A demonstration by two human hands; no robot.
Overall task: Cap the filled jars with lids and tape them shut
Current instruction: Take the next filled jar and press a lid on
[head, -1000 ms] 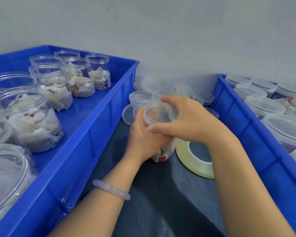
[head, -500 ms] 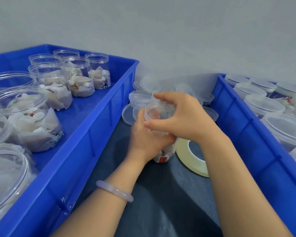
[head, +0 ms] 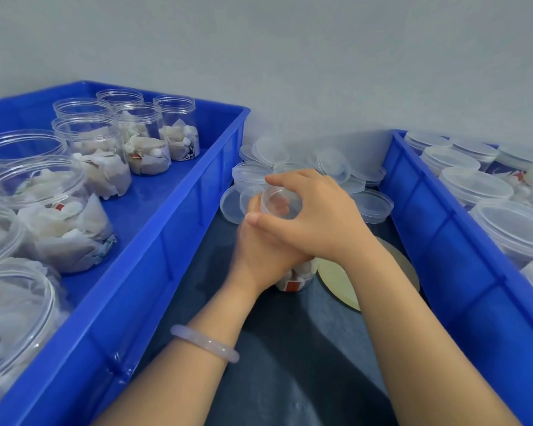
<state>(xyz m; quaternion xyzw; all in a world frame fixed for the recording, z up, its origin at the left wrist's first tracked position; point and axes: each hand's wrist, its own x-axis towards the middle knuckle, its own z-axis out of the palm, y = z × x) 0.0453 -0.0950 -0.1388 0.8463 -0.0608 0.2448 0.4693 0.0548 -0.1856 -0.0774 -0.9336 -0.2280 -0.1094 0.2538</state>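
Note:
A clear filled jar (head: 294,279) stands on the dark mat between two blue crates. My left hand (head: 259,253) is wrapped round its body from the left. My right hand (head: 317,216) curls over the top, fingers and thumb gripping the clear lid (head: 280,203) on the jar's mouth. Most of the jar is hidden by both hands; only its base with a red label shows. A roll of tape (head: 339,281) lies flat just right of the jar, partly under my right wrist.
The left blue crate (head: 166,241) holds several open filled jars (head: 99,155). The right blue crate (head: 437,241) holds several capped jars (head: 474,186). A heap of loose clear lids (head: 336,167) lies behind my hands against the wall.
My right hand has turned on the lid, its thumb swinging toward me and its fingers reaching further over the far rim. My left hand keeps its hold on the jar.

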